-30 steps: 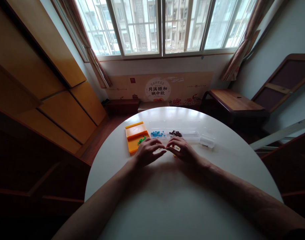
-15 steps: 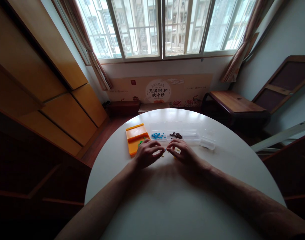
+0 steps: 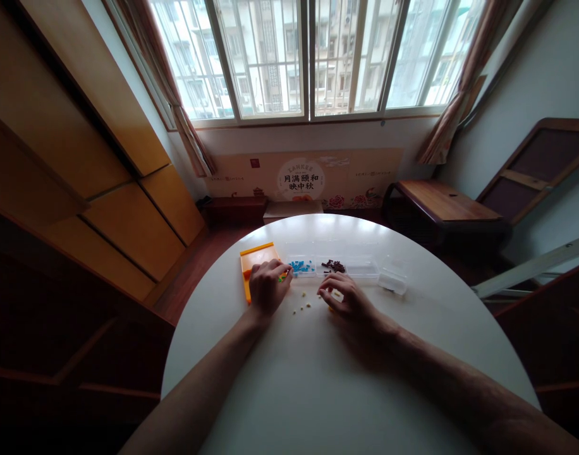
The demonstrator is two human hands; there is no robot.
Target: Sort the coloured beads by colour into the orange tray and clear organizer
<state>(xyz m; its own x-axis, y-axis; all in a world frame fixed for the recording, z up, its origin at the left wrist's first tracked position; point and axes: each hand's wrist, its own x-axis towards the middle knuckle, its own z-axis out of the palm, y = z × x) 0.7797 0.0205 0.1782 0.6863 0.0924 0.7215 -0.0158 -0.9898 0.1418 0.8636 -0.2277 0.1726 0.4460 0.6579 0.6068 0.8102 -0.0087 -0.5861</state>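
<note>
My left hand is over the orange tray, its thumb and fingertips drawn together beside the blue pieces. Whatever it pinches is too small to make out. A few green pieces show by its fingers. My right hand hovers low over the white table, index finger and thumb closed in a ring; I cannot make out anything between the tips. Several tiny pale yellow pieces lie on the table between my hands. Dark brown pieces sit in a clear compartment beyond my right hand.
The clear plastic box stretches along the far side of the round white table. A smaller clear container stands at its right end. Past the table are a wooden side table, a printed panel and wooden cabinets.
My hands, fingertip to fingertip before, have parted. My left hand has moved left over the orange tray, uncovering the pale yellow pieces. My right hand has stayed nearly in place, and the view has tilted slightly.
</note>
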